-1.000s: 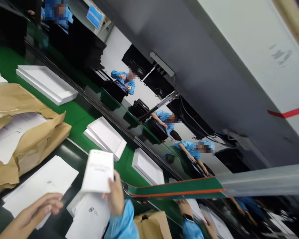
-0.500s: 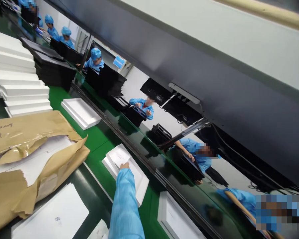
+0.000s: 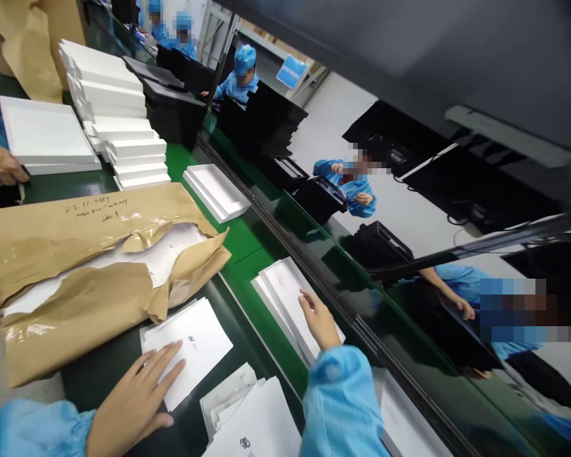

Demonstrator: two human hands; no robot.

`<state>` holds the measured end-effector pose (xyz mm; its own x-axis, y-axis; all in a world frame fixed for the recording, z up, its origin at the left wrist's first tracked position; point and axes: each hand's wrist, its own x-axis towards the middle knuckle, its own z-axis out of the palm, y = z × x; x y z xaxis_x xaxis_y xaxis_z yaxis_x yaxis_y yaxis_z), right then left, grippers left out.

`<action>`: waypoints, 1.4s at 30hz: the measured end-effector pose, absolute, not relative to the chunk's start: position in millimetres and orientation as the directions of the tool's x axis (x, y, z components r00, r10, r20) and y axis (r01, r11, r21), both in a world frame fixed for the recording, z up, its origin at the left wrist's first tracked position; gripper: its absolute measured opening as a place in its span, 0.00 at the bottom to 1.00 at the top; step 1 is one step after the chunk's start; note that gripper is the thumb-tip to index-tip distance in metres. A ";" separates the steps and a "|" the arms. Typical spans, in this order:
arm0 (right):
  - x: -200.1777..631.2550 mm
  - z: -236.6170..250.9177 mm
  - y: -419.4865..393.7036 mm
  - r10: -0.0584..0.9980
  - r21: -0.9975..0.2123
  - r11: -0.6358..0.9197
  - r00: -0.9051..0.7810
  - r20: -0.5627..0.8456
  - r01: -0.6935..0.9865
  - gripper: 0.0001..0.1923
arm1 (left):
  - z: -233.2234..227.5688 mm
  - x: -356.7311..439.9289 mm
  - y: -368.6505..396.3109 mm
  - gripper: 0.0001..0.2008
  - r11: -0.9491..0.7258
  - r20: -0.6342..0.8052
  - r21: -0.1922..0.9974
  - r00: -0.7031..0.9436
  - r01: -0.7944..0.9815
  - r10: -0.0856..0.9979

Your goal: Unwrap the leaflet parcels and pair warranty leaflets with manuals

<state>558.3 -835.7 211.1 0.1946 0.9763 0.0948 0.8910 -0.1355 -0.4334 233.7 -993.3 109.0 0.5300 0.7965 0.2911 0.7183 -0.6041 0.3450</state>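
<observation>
My left hand lies with fingers spread over a stack of white printed papers that bear a small dark logo. My right hand is over a shallow white box on the green belt, fingers apart. Beneath its fingertips, a white sheet with faint print lies inside the box. Whether the fingertips touch that sheet I cannot tell. Close by, between my two forearms, sits a second pile of white papers, also with a logo, and smaller packets at its side.
A torn brown paper package with white sheets inside lies left. Behind it stand stacked white boxes; another person's hand is beside a white box. More white boxes sit on the green belt. Co-workers sit beyond the rail.
The view has swung right, and the scene has shifted. My left hand has come into view on the papers. My right hand's fingers now show spread above the sheet in the box.
</observation>
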 end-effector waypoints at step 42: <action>415.6 132.8 -1126.8 0.851 -0.238 -0.471 0.509 0.128 0.849 0.20 | 146.7 194.5 -993.2 0.19 0.809 -0.533 0.518 0.634 -0.278 0.559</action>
